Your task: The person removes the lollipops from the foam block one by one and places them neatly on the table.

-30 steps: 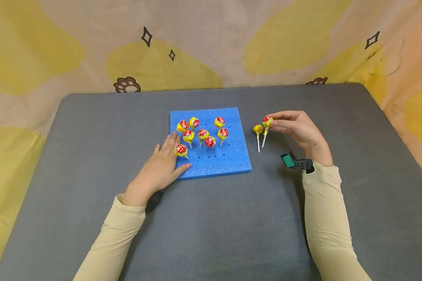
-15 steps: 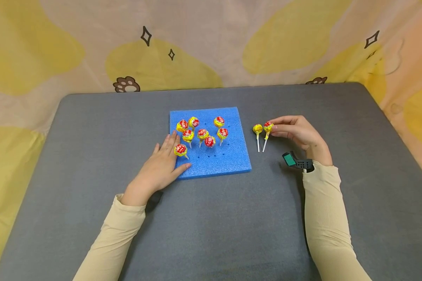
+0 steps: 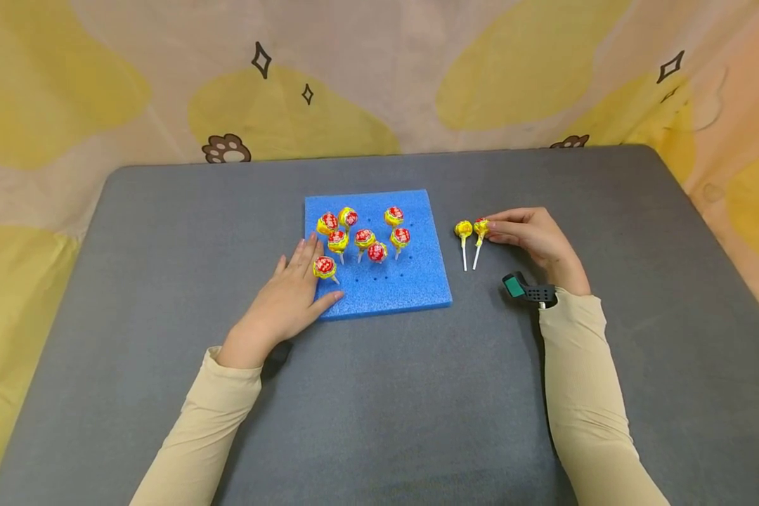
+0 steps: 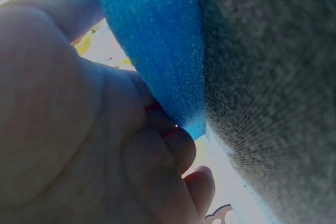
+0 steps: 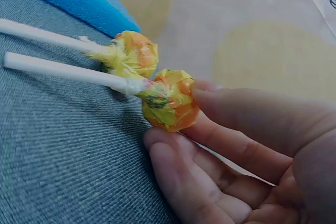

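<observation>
At the blue foam board's left edge rests my left hand, fingers straight and thumb spread over the front left corner. Several yellow-and-red wrapped lollipops stand in the board, among them one front left lollipop leaning beside that hand. To the board's right, my right hand pinches the wrapped head of a lollipop between thumb and fingers. Its white stick points toward the near side. Just left of it lies a second lollipop, roughly parallel and close by in the right wrist view.
The dark grey table carries the board and both loose lollipops. Small holes dot the board between the standing lollipops. A patterned cloth hangs behind the table's far edge. A black strap with a green piece sits at the right wrist.
The right hand has come down slightly with the pinched lollipop, whose red label has turned away from the head view. The left hand and board have stayed in place.
</observation>
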Tool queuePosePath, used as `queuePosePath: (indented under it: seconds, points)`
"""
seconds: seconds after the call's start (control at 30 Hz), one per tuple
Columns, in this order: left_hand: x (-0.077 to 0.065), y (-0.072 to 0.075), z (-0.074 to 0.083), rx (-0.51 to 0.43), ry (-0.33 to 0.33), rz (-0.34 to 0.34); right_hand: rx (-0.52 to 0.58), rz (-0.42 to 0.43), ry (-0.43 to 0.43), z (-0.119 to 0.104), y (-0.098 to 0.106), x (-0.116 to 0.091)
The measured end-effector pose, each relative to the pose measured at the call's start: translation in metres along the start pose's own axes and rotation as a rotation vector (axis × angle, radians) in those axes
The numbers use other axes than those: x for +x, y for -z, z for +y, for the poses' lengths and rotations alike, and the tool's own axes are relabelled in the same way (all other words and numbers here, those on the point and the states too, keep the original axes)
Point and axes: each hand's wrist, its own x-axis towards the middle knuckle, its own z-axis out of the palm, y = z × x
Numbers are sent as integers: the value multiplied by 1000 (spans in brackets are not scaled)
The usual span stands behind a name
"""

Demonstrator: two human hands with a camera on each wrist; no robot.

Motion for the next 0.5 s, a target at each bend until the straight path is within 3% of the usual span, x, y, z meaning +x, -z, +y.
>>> queuePosePath:
  seconds: [0.5]
  points:
    - [0, 0, 0, 10, 1, -1, -163, 65, 1, -3, -3, 0]
